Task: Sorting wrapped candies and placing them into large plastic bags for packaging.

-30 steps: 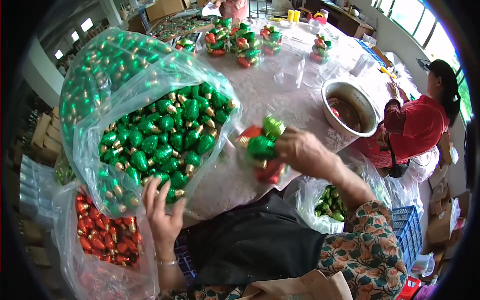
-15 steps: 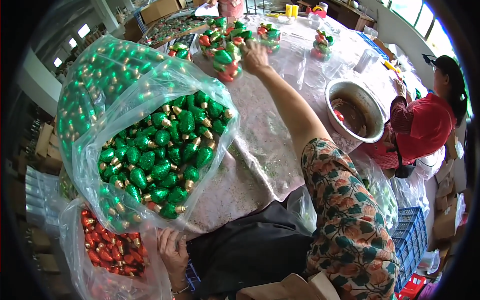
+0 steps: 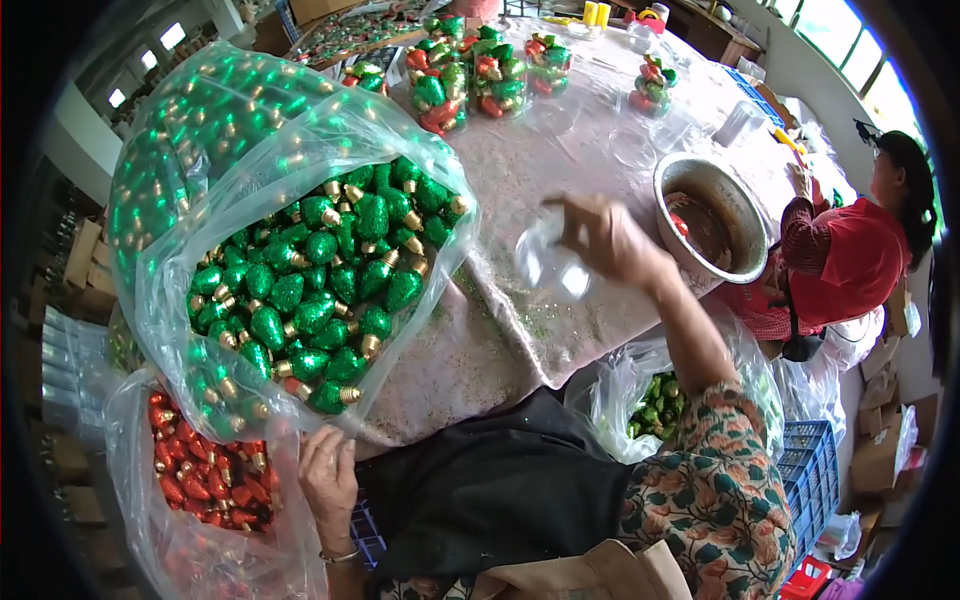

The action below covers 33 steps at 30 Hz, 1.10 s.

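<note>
Right hand: right hand [image 3: 610, 240] held over the table [image 3: 520, 190], fingers closed round the rim of a clear plastic cup [image 3: 550, 268], which hangs just left of and below the palm.
Cup: transparent, looks empty, above the glitter-strewn tablecloth; slightly blurred.
Left hand: left hand [image 3: 328, 478] at the table's near edge, fingers curled loosely on the lip of the red-bulb bag [image 3: 200, 490]; whether it actually grips the plastic I cannot tell.
Green-bulb bag: big clear bag [image 3: 300, 290] lying open on the table, left of the cup, full of glittery green bulb-shaped ornaments with gold caps.
Red-bulb bag: clear bag below the table edge, lower left, holding red bulbs.
Third bag: small clear bag [image 3: 650, 400] beneath the right forearm, green pieces inside.
Filled cups: cluster of clear cups [image 3: 470, 75] with mixed red and green bulbs at the far end.
Bowl: metal bowl [image 3: 712, 215], just right of the right hand.
Co-worker: person in red [image 3: 850, 260] seated at far right.
</note>
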Tool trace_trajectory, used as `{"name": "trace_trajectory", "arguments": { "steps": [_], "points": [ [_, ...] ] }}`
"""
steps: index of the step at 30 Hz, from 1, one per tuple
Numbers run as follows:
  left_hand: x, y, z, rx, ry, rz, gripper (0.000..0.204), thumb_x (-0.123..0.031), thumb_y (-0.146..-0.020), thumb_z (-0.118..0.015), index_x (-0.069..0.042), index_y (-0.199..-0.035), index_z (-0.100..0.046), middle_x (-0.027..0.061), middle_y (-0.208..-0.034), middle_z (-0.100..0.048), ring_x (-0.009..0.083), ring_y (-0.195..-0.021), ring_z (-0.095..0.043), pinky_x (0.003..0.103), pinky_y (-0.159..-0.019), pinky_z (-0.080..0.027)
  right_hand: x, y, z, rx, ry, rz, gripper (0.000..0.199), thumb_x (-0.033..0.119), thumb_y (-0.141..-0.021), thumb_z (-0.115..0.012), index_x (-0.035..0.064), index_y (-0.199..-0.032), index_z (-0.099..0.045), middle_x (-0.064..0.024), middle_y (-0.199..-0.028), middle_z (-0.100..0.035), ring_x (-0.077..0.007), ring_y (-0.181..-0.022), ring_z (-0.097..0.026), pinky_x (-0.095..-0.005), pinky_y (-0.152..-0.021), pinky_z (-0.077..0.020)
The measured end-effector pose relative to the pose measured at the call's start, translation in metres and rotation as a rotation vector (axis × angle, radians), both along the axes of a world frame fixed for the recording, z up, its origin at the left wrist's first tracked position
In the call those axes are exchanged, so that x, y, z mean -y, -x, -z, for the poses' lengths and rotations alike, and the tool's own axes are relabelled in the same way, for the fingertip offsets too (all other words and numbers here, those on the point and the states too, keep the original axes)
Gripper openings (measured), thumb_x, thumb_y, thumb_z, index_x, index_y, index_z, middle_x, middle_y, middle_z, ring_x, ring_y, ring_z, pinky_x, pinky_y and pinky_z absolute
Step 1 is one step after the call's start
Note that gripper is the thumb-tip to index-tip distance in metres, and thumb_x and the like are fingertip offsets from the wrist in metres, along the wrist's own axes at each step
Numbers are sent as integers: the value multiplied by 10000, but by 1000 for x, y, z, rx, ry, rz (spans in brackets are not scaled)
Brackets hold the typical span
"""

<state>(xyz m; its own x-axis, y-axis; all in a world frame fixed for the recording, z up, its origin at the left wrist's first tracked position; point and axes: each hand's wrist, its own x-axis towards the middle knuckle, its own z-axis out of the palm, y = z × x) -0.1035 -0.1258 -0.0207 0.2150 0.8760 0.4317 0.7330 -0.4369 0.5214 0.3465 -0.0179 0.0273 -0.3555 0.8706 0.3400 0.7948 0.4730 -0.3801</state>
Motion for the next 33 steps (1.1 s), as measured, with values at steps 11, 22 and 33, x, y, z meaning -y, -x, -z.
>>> {"name": "trace_trajectory", "arguments": {
  "steps": [11, 22, 33],
  "points": [
    [-3, -3, -8, 41, 42, 4, 196, -66, -794, -658, 34, -954, -605, 157, -978, -615, 315, -893, -591, 383, -813, -469, 50, 143, 3, 140, -69, -615, 567, 174, -747, -646, 13, -1256, -455, -145, -972, -573, -299, -1017, -555, -423, -938, -424],
    [-17, -1, 13, 29, 272, -76, 214, -77, -799, -649, 17, -986, -602, 164, -990, -610, 309, -907, -594, 368, -811, -472, -238, -161, 26, 399, 82, 993, 966, 605, -657, -712, 258, -1432, -252, -255, -1397, -321, -469, -1259, -337, -620, -1006, -280],
    [-67, -6, 18, 50, 391, -68, 163, -35, -802, -632, 13, -956, -609, 151, -937, -617, 299, -828, -604, 353, -748, -486, -292, -218, 73, 342, -60, 504, 724, 387, -707, -750, 244, -1332, -413, -190, -1192, -479, -351, -1073, -517, -467, -841, -452]
  ]
}}
